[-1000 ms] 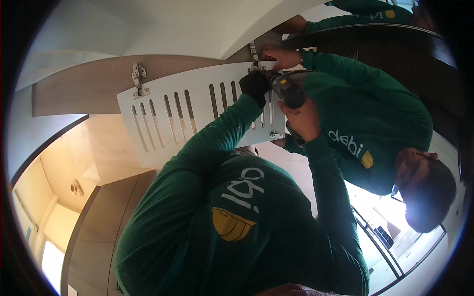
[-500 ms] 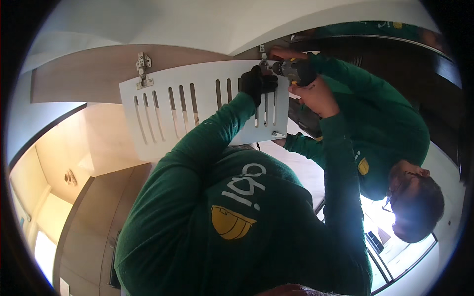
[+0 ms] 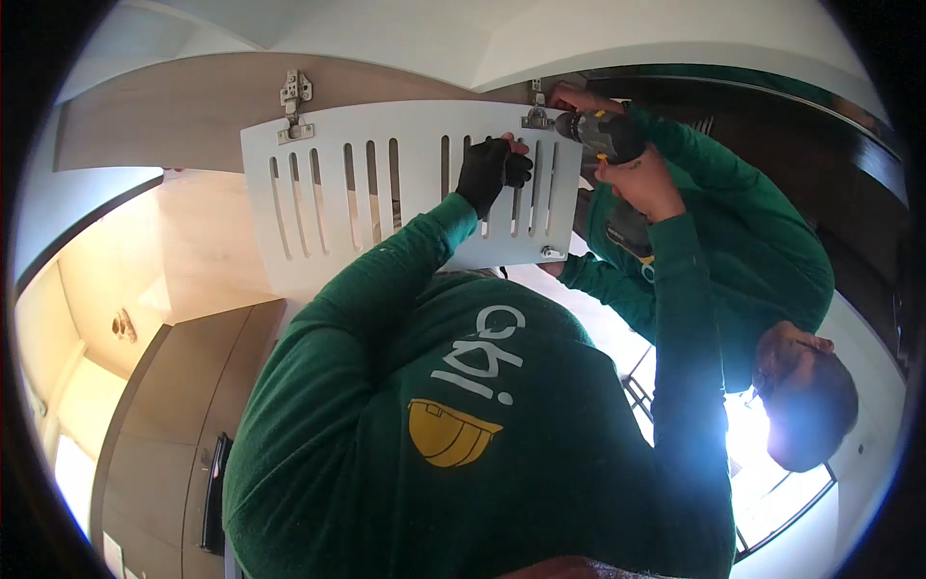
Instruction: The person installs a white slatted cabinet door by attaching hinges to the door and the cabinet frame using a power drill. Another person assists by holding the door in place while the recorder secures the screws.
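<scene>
A white slotted panel (image 3: pixel 417 125) hangs from two metal hinges. The left hinge (image 3: pixel 294 104) joins it to a brown board; the right hinge (image 3: pixel 534 118) sits near its upper right corner. My right hand (image 3: pixel 648 185) grips a dark cordless drill (image 3: pixel 610 135), its nose close beside the right hinge; contact cannot be told. My left hand (image 3: pixel 494 174), in a black fingertip-less glove, is closed in front of the slots, below that hinge. Anything pinched in its fingers is too small to name. A small metal fitting (image 3: pixel 552 253) is on the panel's lower right corner.
A co-worker in green (image 3: pixel 752 232) stands close at the right, one hand (image 3: pixel 579 98) by the right hinge, the other (image 3: pixel 550 270) at the panel's lower edge. The brown board (image 3: pixel 193 111) runs above the panel. A brown cabinet (image 3: pixel 183 415) stands at the lower left.
My left hand has drawn down and left, away from the right hinge, and its fingers have curled in. The drill's nose has backed slightly rightward from the hinge. The view has shifted a little.
</scene>
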A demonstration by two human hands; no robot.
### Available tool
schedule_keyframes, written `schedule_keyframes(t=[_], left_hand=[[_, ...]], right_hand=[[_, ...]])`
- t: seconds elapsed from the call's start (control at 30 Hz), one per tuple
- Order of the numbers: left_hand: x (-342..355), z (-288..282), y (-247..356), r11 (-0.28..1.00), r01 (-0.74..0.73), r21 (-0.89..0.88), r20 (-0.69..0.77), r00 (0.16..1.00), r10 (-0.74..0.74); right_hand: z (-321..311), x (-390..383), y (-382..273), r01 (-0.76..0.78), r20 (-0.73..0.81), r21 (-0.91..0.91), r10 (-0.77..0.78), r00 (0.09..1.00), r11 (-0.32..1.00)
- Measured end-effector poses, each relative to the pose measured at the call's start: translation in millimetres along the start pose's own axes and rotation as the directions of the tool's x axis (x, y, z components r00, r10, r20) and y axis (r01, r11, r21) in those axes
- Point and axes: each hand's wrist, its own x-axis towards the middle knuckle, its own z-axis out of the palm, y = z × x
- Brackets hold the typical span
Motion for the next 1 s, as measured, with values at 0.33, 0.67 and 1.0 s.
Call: schedule_keyframes(t=[0.33, 0.67, 1.0], left_hand=[[0.7, -3.8, -1.5, 0.999, -0.024, -0.025, 0.043, 0.999, 0.025], [-1.0, -3.0, -0.7, 0.998, -0.067, 0.004, 0.049, 0.997, 0.066], [-1.5, -3.0, -0.1, 0.998, -0.066, 0.023, 0.055, 0.996, 0.064]], right_hand=[[11.1, 9.4, 37.0, 0.079, -0.093, 0.021, -0.077, 0.993, 0.997], [4.9, 6.6, 17.0, 0.026, -0.035, 0.042, -0.024, 0.999, 0.999], [7.4, 9.2, 25.6, 0.044, -0.037, 0.068, -0.042, 0.998, 0.997]])
